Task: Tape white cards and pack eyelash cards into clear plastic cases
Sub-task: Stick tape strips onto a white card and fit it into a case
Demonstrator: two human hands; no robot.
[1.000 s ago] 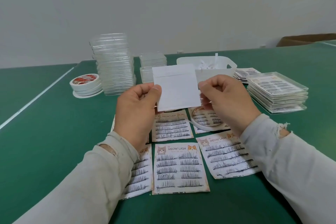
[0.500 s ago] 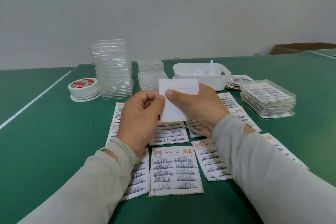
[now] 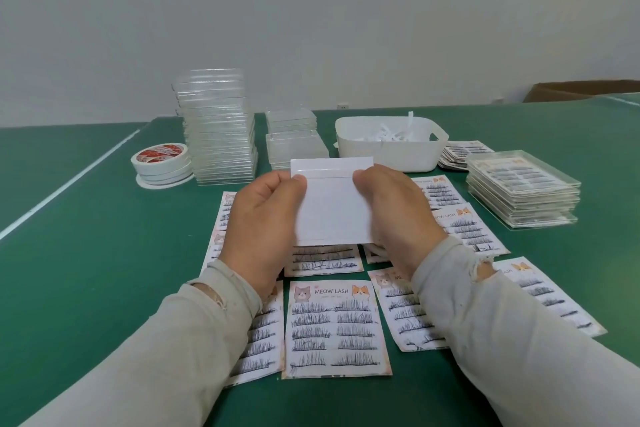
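Both hands hold one white card (image 3: 334,208) upright above the green table (image 3: 86,270): the left hand (image 3: 266,218) pinches its left edge, the right hand (image 3: 394,211) its right. MEOW LASH eyelash cards (image 3: 336,329) lie beneath, partly hidden. At 11 o'clock stand a tall stack of clear cases (image 3: 218,128) and three tape rolls (image 3: 161,163); at 1 o'clock a white bin (image 3: 388,146); at 2 o'clock packed cases (image 3: 523,191).
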